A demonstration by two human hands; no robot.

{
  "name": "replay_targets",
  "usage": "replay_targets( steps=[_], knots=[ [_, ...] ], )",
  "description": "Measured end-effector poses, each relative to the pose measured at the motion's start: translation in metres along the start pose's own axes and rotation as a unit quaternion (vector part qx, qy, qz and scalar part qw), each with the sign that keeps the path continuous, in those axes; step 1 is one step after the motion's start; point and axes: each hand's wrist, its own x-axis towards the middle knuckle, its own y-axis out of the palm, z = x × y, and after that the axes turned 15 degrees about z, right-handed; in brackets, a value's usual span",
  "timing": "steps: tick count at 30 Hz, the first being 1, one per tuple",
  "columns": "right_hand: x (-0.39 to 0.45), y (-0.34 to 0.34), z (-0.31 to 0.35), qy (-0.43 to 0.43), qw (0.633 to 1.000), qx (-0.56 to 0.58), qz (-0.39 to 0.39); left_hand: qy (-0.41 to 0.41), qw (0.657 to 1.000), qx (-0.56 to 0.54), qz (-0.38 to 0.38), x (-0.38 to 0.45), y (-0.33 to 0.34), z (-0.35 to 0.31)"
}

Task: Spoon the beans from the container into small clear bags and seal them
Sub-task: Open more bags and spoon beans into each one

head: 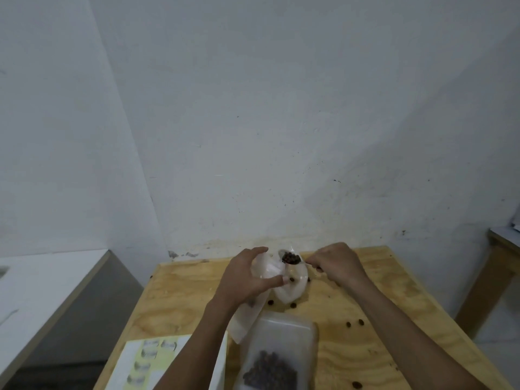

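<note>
Beyond the container (281, 353) of beans (271, 371) on the counter (365, 347), the left hand (247, 277) grips an open clear bag (289, 285). The right hand (336, 264), fingers curled around the handle, holds a spoon (291, 258) heaped with beans at the bag's mouth.

Table (351, 347): raw plywood, matt, visible grain. Bag (292, 288): thin clear plastic, cloudy, creased. Container (281, 333): translucent plastic, smooth. Beans (270, 372): dark, matt. Wall (281, 122): painted, matt, scuffed.
</note>
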Motion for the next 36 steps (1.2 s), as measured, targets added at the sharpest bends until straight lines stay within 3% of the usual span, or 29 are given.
replay_targets(
  steps=[4,10,13,15,18,23,28,32,36],
  knots=[
    [-0.012,-0.011,0.029,-0.021,0.999,-0.026,0.012,0.013,0.993,0.116,-0.032,-0.005,0.004,0.000],
    [-0.031,0.009,0.049,-0.049,0.987,-0.147,0.035,0.047,0.987,0.138,-0.074,-0.007,0.009,-0.009],
    [-0.043,0.015,0.055,-0.091,0.959,-0.269,-0.009,0.053,0.986,0.137,-0.075,-0.006,0.009,-0.009],
    [-0.044,0.012,0.053,-0.093,0.950,-0.291,-0.065,0.045,0.987,0.124,-0.089,-0.006,0.005,-0.006],
    [-0.029,0.005,0.038,-0.049,0.952,-0.276,-0.122,0.024,0.993,0.040,-0.105,-0.006,-0.002,-0.003],
    [0.000,0.021,0.016,0.023,0.961,-0.263,-0.085,-0.014,0.978,-0.183,-0.100,0.007,-0.006,0.000],
    [0.014,0.040,0.013,0.019,0.947,-0.313,-0.063,-0.020,0.963,-0.266,-0.028,0.033,-0.005,-0.005],
    [0.023,0.055,0.004,0.011,0.947,-0.315,-0.060,-0.010,0.935,-0.355,0.027,0.048,0.002,-0.016],
    [0.033,0.051,0.000,0.023,0.956,-0.285,-0.058,0.005,0.898,-0.440,0.023,0.064,0.017,-0.017]
  ],
)
